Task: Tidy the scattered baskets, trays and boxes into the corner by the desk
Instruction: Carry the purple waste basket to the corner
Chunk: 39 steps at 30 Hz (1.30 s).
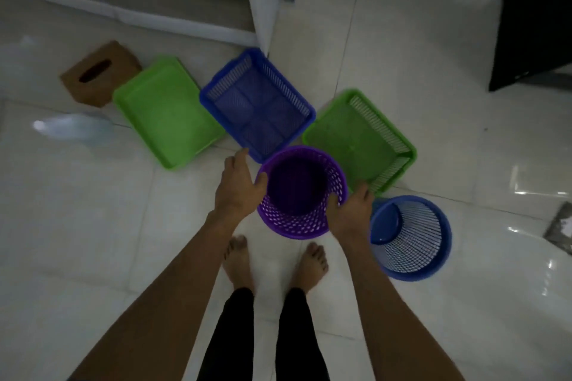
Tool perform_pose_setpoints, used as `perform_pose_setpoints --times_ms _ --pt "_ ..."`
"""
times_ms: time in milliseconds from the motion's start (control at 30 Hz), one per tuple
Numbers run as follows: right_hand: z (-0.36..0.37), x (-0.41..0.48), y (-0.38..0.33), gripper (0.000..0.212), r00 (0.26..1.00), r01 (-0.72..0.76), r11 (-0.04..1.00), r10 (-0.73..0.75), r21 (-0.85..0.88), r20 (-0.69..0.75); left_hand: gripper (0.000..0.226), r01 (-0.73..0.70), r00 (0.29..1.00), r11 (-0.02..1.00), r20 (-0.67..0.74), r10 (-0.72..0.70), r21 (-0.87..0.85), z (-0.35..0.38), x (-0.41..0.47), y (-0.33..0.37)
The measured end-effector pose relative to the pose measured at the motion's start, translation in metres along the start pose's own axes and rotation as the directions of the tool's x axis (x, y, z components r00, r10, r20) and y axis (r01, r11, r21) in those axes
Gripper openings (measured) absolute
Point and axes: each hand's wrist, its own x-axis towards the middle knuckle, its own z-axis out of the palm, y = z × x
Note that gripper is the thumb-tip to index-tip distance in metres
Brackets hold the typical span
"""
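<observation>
White glossy tile floor [93, 241]. Brown tissue box [99, 74] upper left, then green tray [167, 111], blue basket [257, 105], green basket [359, 139], with round blue bin [411, 238] lower right.

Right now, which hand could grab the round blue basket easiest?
Right. The right hand sits beside the round blue basket; the left hand is across the purple basket, farther away.
</observation>
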Motion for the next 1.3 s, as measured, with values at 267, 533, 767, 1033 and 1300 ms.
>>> perform_pose_setpoints --times_ms 267,533,767,1033,1300 --pt "0.094 0.1 0.092 0.056 0.991 -0.057 0.998 0.061 0.039 -0.116 0.068 0.016 0.998 0.998 -0.055 -0.019 -0.056 0.144 0.079 -0.081" --pt "0.055 0.041 0.074 0.036 0.987 -0.038 0.993 0.054 0.111 -0.154 0.063 -0.154 0.969 0.986 -0.203 0.139 -0.058 0.109 0.028 -0.045" --pt "-0.108 -0.159 -0.005 0.038 0.94 0.102 0.949 0.006 0.298 -0.342 0.053 -0.354 0.916 0.93 -0.238 0.322 -0.102 -0.064 -0.129 0.068" --pt "-0.196 -0.377 -0.068 0.045 0.778 0.053 0.89 0.248 0.454 -0.577 0.051 -0.598 0.8 0.796 -0.003 0.6 -0.095 -0.209 -0.271 0.136" --pt "-0.138 -0.554 -0.035 0.038 0.402 -0.023 0.729 0.633 0.684 -0.661 0.052 -0.836 0.428 0.522 0.396 0.813 -0.169 -0.218 -0.388 0.124"
